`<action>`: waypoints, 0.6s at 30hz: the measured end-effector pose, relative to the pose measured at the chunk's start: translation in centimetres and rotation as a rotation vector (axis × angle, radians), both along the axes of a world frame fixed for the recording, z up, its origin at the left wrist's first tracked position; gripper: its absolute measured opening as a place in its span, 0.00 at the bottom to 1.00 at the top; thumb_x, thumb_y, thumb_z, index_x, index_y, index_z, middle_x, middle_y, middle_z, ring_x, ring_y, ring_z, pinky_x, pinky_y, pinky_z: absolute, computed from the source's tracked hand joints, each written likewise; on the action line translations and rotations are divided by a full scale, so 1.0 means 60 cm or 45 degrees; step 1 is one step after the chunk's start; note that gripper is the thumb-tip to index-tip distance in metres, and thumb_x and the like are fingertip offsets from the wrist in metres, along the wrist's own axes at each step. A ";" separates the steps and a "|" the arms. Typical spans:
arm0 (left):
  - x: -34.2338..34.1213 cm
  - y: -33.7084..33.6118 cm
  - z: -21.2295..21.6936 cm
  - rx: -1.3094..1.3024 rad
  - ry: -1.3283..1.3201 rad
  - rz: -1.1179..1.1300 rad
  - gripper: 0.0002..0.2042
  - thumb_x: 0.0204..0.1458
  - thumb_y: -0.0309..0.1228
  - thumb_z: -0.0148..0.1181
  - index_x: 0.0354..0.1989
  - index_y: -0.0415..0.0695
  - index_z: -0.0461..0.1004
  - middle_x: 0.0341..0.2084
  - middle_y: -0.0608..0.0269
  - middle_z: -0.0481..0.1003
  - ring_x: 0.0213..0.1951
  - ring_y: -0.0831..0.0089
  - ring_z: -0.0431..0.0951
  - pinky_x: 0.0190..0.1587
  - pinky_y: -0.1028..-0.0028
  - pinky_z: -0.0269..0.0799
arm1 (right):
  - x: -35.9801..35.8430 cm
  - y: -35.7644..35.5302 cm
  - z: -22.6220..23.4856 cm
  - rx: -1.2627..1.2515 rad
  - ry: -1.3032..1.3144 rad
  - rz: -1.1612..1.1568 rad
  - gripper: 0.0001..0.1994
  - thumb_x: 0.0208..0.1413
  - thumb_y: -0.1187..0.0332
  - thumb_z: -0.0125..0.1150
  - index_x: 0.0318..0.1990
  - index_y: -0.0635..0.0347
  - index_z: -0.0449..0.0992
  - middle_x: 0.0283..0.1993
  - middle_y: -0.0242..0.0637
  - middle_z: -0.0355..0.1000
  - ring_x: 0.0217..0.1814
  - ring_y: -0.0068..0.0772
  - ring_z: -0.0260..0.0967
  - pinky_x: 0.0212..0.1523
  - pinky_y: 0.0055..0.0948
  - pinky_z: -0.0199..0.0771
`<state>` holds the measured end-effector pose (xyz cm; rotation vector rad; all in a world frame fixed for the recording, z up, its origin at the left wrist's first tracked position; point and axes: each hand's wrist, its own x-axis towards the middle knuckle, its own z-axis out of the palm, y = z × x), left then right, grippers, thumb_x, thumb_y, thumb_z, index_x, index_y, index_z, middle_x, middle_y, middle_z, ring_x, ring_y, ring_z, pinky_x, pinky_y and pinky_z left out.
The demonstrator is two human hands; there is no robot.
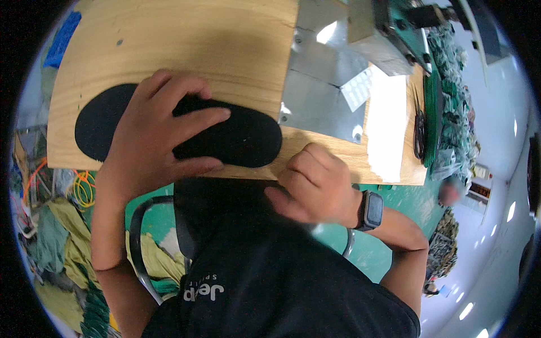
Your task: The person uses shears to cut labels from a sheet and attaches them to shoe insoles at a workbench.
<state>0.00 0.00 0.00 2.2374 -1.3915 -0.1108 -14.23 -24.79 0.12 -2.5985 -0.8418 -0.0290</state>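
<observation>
A black insole-shaped piece (248,138) lies flat on the wooden table (225,45), close to its front edge. Across its middle rests my left hand (155,124), fingers spread and touching the black surface. My right hand (315,183) is curled closed at the table's front edge, just beyond the piece's right end. Whatever its fingers might hold is hidden. A dark watch (372,211) is strapped on the right wrist.
A metal plate (321,84) is set into the table, with a sewing-machine-like head (383,34) above it. To the right are a white strip (387,129), a white card (357,90) and black scissors (419,127). Cloth heaps (67,236) lie at lower left.
</observation>
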 end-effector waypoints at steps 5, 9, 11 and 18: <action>-0.015 -0.002 0.013 -0.037 -0.160 0.027 0.26 0.26 0.37 0.71 0.42 0.48 0.77 0.44 0.59 0.69 0.48 0.55 0.68 0.50 0.62 0.64 | 0.031 0.071 -0.026 0.439 0.030 -0.364 0.33 0.40 0.57 0.67 0.53 0.71 0.67 0.58 0.57 0.60 0.60 0.58 0.58 0.60 0.47 0.60; 0.006 0.002 0.017 -0.182 -0.069 0.113 0.18 0.31 0.30 0.70 0.35 0.43 0.77 0.41 0.60 0.72 0.45 0.59 0.70 0.46 0.67 0.67 | -0.056 0.044 0.021 0.577 0.189 0.039 0.30 0.48 0.57 0.62 0.54 0.71 0.65 0.61 0.53 0.59 0.65 0.54 0.54 0.63 0.47 0.57; 0.011 -0.010 0.024 -0.210 -0.147 0.180 0.14 0.35 0.28 0.68 0.33 0.42 0.76 0.37 0.59 0.72 0.42 0.61 0.71 0.43 0.68 0.67 | -0.075 0.018 0.033 0.534 0.034 -0.107 0.27 0.48 0.60 0.62 0.53 0.68 0.67 0.57 0.50 0.63 0.60 0.52 0.59 0.57 0.44 0.64; 0.056 -0.079 0.010 -0.200 -0.212 0.480 0.10 0.46 0.28 0.63 0.37 0.39 0.75 0.37 0.54 0.72 0.41 0.59 0.71 0.43 0.69 0.67 | 0.010 -0.100 0.065 -0.246 -0.017 -0.956 0.12 0.50 0.70 0.57 0.41 0.65 0.70 0.24 0.42 0.71 0.26 0.45 0.70 0.25 0.38 0.69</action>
